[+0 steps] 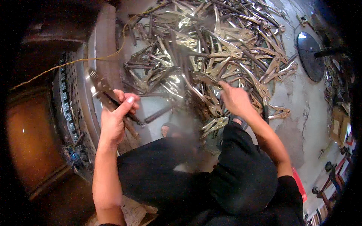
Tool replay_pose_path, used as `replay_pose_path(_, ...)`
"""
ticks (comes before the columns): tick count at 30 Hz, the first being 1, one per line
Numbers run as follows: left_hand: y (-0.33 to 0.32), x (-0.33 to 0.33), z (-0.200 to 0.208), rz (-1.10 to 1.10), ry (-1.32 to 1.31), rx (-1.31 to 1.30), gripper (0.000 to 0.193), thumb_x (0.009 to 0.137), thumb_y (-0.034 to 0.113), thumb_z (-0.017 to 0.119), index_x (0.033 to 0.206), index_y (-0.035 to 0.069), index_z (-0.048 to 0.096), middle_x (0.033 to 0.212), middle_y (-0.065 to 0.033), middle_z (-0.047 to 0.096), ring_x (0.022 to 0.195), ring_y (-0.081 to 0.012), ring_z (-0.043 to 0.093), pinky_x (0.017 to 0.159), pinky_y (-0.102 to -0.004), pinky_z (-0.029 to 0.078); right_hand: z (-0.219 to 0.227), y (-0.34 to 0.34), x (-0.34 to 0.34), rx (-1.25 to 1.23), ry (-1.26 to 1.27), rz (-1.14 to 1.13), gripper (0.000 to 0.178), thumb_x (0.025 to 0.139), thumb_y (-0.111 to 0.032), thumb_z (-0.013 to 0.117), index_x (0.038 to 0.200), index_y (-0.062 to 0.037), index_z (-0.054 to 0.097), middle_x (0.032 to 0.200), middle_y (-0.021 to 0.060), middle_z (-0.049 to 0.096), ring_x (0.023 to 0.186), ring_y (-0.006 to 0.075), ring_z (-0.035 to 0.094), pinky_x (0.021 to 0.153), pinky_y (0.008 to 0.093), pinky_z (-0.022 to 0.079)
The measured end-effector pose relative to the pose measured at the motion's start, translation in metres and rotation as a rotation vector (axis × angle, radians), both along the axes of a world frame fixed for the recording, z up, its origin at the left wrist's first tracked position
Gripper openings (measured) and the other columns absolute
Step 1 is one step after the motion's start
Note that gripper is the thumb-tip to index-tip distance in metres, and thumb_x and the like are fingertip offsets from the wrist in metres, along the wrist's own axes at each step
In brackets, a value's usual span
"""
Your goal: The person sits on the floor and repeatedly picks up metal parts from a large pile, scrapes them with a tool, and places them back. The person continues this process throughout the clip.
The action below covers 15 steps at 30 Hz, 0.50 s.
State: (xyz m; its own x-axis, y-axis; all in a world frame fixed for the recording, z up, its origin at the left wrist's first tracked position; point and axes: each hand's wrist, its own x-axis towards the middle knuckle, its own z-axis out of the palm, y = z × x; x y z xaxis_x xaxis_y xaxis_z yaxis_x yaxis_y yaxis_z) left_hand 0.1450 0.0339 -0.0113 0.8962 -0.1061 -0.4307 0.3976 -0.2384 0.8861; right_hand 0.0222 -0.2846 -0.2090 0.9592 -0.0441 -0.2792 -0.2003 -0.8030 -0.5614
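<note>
In my left hand [118, 115] is a pair of locking pliers [98, 86], gripped with the thumb pressed on top and the jaws tilted up to the left. My right hand [236, 100] reaches into the near part of a large heap of metal locking pliers [226, 45] on the floor. Its fingers close at the end of another pair of locking pliers [206, 78], darker than those around it; the lower fingers are partly hidden. A single dark handle [158, 115] lies between my left hand and the heap.
Beside my left arm stands a metal frame [77, 101] with a perforated side. A yellow cord [75, 64] runs across it toward the heap. At the right are a round black disc [311, 56], a cardboard box [339, 126] and a red object [299, 184]. My knees are bent close to the heap.
</note>
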Motion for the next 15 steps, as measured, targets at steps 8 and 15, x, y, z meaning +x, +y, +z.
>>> replay_pose_path(8,0.007,0.003,0.024,0.01,0.173,-0.31,0.02,0.095,0.017,0.06,0.111,0.007,0.053,0.074,0.0033,0.039,0.056,-0.006,0.034,0.051,-0.0226,0.029,-0.064,-0.058,-0.006,0.423,-0.032,-0.257,0.048,0.085,0.002,0.056,0.132,-0.0052,0.06,0.119,0.0157,0.069,0.111,0.0309,0.066,0.096,0.0398,0.052)
replay_pose_path(15,0.016,0.004,0.03,0.005,0.064,-0.277,0.02,0.097,0.019,0.057,0.111,0.005,0.052,0.072,0.0042,0.035,0.055,-0.0043,0.032,0.049,-0.0214,0.028,-0.063,-0.068,0.013,-0.122,-0.13,0.107,0.047,0.078,0.002,0.059,0.124,-0.0053,0.064,0.123,0.018,0.065,0.116,0.0372,0.061,0.1,0.044,0.048)
